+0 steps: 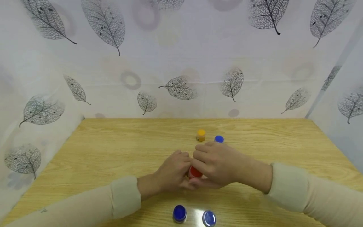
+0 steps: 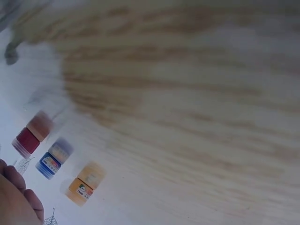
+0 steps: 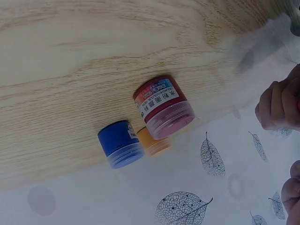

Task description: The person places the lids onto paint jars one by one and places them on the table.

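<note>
Between both hands a small red paint jar [image 1: 195, 172] shows in the head view, mostly covered by fingers. My left hand [image 1: 172, 170] grips it from the left side. From the right, my right hand [image 1: 216, 160] curls over its top, thumb low against it. Beyond the hands stand an orange paint jar [image 1: 201, 135] and a blue paint jar [image 1: 219, 138], the latter partly behind the right hand. The right wrist view shows a second red paint jar [image 3: 161, 105] with a clear-rimmed lid beside them, hidden in the head view.
At the near edge of the wooden table [image 1: 127, 148] a dark blue round jar [image 1: 179, 213] sits left of a glossy blue round piece [image 1: 209, 218], which looks like a lid. A leaf-patterned white sheet [image 1: 181, 56] hangs behind the table and along its sides.
</note>
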The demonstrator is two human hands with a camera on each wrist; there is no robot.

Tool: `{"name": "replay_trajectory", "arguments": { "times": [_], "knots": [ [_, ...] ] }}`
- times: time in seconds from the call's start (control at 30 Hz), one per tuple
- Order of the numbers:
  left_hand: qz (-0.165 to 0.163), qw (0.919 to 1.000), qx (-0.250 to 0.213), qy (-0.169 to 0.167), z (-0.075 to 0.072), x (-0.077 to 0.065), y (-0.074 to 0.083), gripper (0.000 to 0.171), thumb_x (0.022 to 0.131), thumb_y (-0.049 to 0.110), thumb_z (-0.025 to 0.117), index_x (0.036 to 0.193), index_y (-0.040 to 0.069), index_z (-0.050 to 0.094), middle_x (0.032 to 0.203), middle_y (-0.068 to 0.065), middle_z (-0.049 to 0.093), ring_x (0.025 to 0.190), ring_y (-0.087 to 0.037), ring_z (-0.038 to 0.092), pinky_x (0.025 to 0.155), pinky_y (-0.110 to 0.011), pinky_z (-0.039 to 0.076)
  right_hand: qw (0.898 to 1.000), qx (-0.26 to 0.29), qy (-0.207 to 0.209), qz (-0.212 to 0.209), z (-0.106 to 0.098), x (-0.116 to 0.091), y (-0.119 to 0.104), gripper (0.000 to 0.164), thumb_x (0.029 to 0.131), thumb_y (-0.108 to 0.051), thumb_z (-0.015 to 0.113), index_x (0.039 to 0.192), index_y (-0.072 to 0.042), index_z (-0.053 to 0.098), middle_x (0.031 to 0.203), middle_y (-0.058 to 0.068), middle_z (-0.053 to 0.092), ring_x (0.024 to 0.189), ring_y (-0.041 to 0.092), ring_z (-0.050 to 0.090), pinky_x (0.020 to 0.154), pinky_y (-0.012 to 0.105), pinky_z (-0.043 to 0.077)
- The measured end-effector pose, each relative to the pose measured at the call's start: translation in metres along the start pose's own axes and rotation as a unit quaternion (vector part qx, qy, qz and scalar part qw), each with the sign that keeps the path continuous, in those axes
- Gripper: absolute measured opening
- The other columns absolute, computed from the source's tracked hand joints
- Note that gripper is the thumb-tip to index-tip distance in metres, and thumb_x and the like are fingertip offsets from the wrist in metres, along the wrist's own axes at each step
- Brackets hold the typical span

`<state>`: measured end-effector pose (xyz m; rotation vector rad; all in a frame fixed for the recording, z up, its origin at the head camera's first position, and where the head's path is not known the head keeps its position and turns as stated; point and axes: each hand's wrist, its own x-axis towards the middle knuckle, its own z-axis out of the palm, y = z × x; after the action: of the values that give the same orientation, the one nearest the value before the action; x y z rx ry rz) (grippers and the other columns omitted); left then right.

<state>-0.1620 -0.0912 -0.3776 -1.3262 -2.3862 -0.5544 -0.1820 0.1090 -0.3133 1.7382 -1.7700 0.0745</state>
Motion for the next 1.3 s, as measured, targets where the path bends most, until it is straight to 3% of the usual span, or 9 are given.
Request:
{"name": "replay_trajectory", "arguments": {
  "times": [0.13, 0.3, 0.5, 0.63, 0.7, 0.8, 0.97, 1.1, 1.3],
  "knots": [
    [-0.004, 1.0, -0.004, 0.004, -0.001, 0.0, 0.001, 0.031, 0.077, 0.047, 0.076, 0.084, 0.018, 0.065, 0.069, 0.012, 0.057, 0.063, -0.005, 0.039, 0.064, -0.017, 0.027, 0.999, -0.018, 0.004, 0.029, -0.001, 0.006, -0.003, 0.044, 0.098, -0.05, 0.044, 0.07, -0.017, 0.053, 0.059, -0.008, 0.041, 0.054, 0.009, 0.034, 0.049, 0.021, 0.03],
    [-0.005, 0.9998, -0.005, 0.017, -0.001, 0.001, 0.003, 0.032, 0.076, 0.043, 0.08, 0.091, 0.017, 0.07, 0.073, 0.011, 0.063, 0.063, -0.005, 0.041, 0.065, -0.017, 0.029, 0.994, -0.058, -0.017, 0.091, 0.001, 0.01, -0.009, 0.056, 0.101, -0.052, 0.03, 0.056, -0.019, 0.042, 0.051, -0.008, 0.036, 0.047, 0.009, 0.028, 0.045, 0.022, 0.026],
    [0.009, 0.9973, 0.042, 0.06, 0.003, 0.001, 0.004, 0.031, 0.071, 0.043, 0.084, 0.072, 0.019, 0.064, 0.061, 0.011, 0.057, 0.058, -0.005, 0.04, 0.063, -0.019, 0.032, 0.981, -0.06, -0.057, 0.173, 0.003, 0.011, -0.017, 0.068, 0.101, -0.061, 0.014, 0.051, -0.02, 0.035, 0.047, -0.009, 0.031, 0.043, 0.007, 0.024, 0.044, 0.021, 0.02],
    [0.01, 0.9959, 0.043, 0.08, 0.002, 0.0, 0.005, 0.034, 0.07, 0.043, 0.086, 0.071, 0.019, 0.062, 0.059, 0.011, 0.055, 0.057, -0.006, 0.04, 0.064, -0.02, 0.032, 0.978, -0.05, -0.077, 0.19, 0.001, 0.011, -0.018, 0.071, 0.097, -0.071, 0.013, 0.052, -0.02, 0.035, 0.048, -0.009, 0.03, 0.043, 0.006, 0.024, 0.044, 0.021, 0.019],
    [0.017, 0.9953, 0.036, 0.088, 0.002, 0.0, 0.005, 0.033, 0.071, 0.042, 0.085, 0.072, 0.018, 0.062, 0.06, 0.011, 0.055, 0.057, -0.006, 0.04, 0.063, -0.019, 0.032, 0.979, -0.047, -0.073, 0.185, -0.001, 0.01, -0.016, 0.071, 0.096, -0.074, 0.016, 0.055, -0.02, 0.037, 0.05, -0.009, 0.031, 0.045, 0.006, 0.026, 0.044, 0.021, 0.019],
    [0.025, 0.9958, -0.016, 0.086, 0.001, 0.003, 0.003, 0.025, 0.078, 0.033, 0.08, 0.079, 0.017, 0.062, 0.067, 0.01, 0.057, 0.062, -0.003, 0.046, 0.064, -0.016, 0.037, 0.986, -0.029, -0.044, 0.156, -0.003, 0.009, -0.01, 0.065, 0.097, -0.07, 0.025, 0.064, -0.019, 0.047, 0.057, -0.009, 0.036, 0.049, 0.007, 0.029, 0.045, 0.021, 0.023],
    [0.002, 0.991, -0.133, 0.016, 0.0, 0.003, 0.0, 0.022, 0.081, 0.026, 0.079, 0.086, 0.014, 0.061, 0.075, 0.007, 0.058, 0.07, 0.0, 0.049, 0.066, -0.011, 0.042, 0.998, 0.035, -0.006, 0.05, -0.003, 0.004, -0.002, 0.031, 0.097, -0.044, 0.048, 0.093, -0.017, 0.063, 0.073, -0.006, 0.054, 0.059, 0.009, 0.043, 0.052, 0.021, 0.038],
    [-0.009, 0.9924, -0.12, -0.028, 0.0, 0.002, 0.0, 0.027, 0.079, 0.035, 0.081, 0.087, 0.016, 0.065, 0.079, 0.009, 0.061, 0.072, 0.0, 0.05, 0.068, -0.011, 0.042, 0.998, 0.064, -0.01, -0.02, -0.003, 0.0, 0.001, 0.02, 0.09, -0.031, 0.058, 0.1, -0.014, 0.064, 0.082, -0.005, 0.058, 0.065, 0.01, 0.047, 0.056, 0.021, 0.04],
    [-0.008, 0.9942, -0.101, -0.035, 0.0, 0.002, 0.0, 0.024, 0.082, 0.035, 0.077, 0.093, 0.016, 0.069, 0.086, 0.009, 0.065, 0.076, -0.001, 0.052, 0.071, -0.012, 0.043, 0.996, 0.077, -0.04, -0.033, -0.008, -0.002, 0.004, 0.033, 0.083, -0.03, 0.063, 0.112, -0.014, 0.066, 0.093, -0.003, 0.063, 0.076, 0.012, 0.055, 0.064, 0.024, 0.048]
  ]
}}
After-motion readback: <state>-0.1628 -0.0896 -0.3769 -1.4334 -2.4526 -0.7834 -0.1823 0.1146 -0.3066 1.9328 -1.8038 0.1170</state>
